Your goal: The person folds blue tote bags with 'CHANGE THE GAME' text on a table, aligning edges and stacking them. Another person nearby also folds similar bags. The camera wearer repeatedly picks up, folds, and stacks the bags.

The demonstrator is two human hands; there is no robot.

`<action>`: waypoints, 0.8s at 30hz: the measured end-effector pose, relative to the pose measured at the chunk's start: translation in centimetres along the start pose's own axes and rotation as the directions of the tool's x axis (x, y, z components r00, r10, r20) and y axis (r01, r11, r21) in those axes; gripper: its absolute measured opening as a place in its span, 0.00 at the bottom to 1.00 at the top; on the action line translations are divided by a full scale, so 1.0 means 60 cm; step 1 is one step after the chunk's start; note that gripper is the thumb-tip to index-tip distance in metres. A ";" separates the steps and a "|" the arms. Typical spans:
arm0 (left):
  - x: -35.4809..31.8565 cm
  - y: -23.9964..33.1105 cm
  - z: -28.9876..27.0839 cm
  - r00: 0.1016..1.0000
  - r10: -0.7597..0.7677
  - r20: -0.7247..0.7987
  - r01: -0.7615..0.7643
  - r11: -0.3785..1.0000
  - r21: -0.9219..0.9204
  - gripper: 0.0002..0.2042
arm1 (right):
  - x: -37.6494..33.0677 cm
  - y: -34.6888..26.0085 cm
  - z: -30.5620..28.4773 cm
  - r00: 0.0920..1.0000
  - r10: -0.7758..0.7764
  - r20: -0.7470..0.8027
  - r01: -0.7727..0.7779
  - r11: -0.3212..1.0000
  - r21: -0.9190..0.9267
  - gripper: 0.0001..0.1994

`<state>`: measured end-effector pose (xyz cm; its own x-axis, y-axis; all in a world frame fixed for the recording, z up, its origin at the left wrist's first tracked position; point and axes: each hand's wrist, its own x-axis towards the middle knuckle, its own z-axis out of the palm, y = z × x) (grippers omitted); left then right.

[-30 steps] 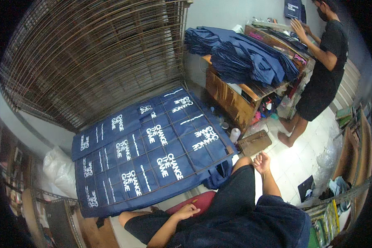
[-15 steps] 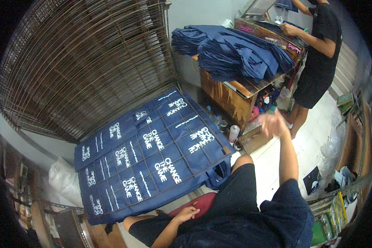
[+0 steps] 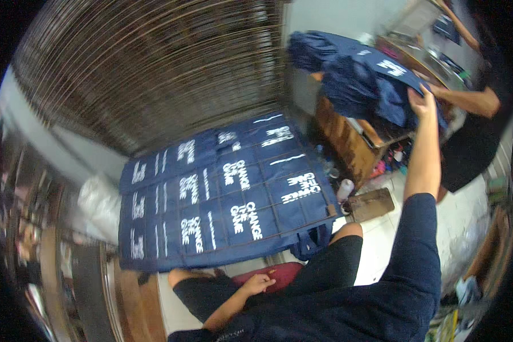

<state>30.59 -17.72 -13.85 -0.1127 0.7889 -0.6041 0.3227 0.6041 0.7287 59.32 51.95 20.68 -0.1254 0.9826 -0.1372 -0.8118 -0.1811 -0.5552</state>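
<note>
My right hand [image 3: 422,102] is stretched far out to the right, its fingers closed on the edge of a navy fabric bag [image 3: 376,56] with white print. That bag lies across a heap of navy bags [image 3: 347,91]; a co-worker's hand [image 3: 437,92] is close beside mine at the same edge. My left hand [image 3: 260,283] rests low over a red seat [image 3: 288,275], fingers curled, with a small tan stick-like thing at the fingertips; its kind is too small to tell. Before me, navy printed bags [image 3: 211,214] lie flat under a wire grid.
Wire racks [image 3: 154,74] stand raised at the back left, hinged above the bags. A worn wooden table [image 3: 339,128] carries the heap. Beneath it are a white bottle [image 3: 345,189] and a cardboard piece [image 3: 371,205]. The co-worker [image 3: 479,137] stands at the right.
My right hand has reached up and forward from above the floor to the heap and taken hold of a printed bag lying there. My left hand stays low. The view has shifted.
</note>
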 end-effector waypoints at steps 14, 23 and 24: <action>-0.011 0.027 -0.003 0.996 0.061 -0.072 -0.047 0.983 0.178 0.22 | -0.253 0.017 0.566 0.625 0.087 0.776 0.672 0.447 -0.591 0.12; -0.027 0.035 -0.015 0.995 0.004 -0.099 0.018 0.976 0.218 0.24 | -0.601 0.313 0.554 0.407 0.606 0.683 0.821 0.084 -0.564 0.24; -0.027 0.038 -0.017 0.996 0.007 -0.089 0.013 0.974 0.228 0.24 | -0.620 0.340 0.534 0.439 0.593 0.675 0.817 0.048 -0.574 0.24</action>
<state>30.53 -17.52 -10.88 -0.1931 0.8003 -0.5677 0.5272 0.5726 0.6279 29.11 13.01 40.76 -0.9212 0.3526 0.1646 0.1858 0.7704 -0.6099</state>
